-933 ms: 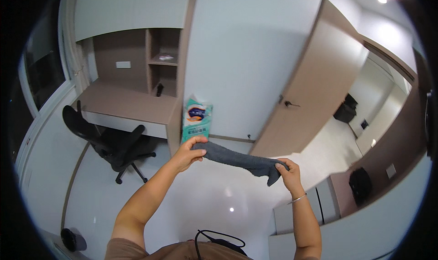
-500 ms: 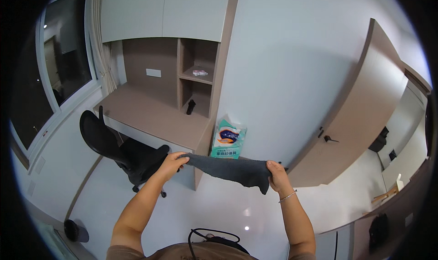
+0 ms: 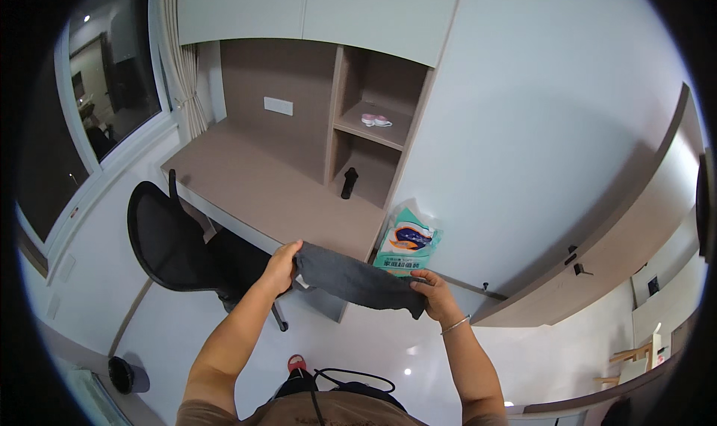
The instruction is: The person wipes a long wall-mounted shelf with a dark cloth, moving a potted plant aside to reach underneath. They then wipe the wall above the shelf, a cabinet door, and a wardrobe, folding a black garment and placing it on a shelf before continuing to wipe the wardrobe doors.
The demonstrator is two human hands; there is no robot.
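A strip of dark grey cloth (image 3: pixel 357 278), folded or narrow, hangs between my two hands in front of my body. My left hand (image 3: pixel 281 268) is closed on its left end, where a small white patch like a tag shows just below the fingers. At the other end, my right hand (image 3: pixel 435 293) pinches the cloth's right edge, and a thin bracelet circles that wrist. The cloth slopes down to the right, with a corner drooping beside the right hand. Whether it is a towel or a garment I cannot tell.
A brown desk (image 3: pixel 261 179) with cubbies stands ahead, holding a black object (image 3: pixel 349 183) and a pink-white item (image 3: pixel 376 120). A black chair (image 3: pixel 168 239) is at the left. A green-white plastic package (image 3: pixel 407 241) stands by the wall. An open door (image 3: pixel 597 247) fills the right.
My hands have come a little closer together, and the cloth sags more and shows wider. The view has shifted, bringing the desk nearer and a red-shod foot into sight.
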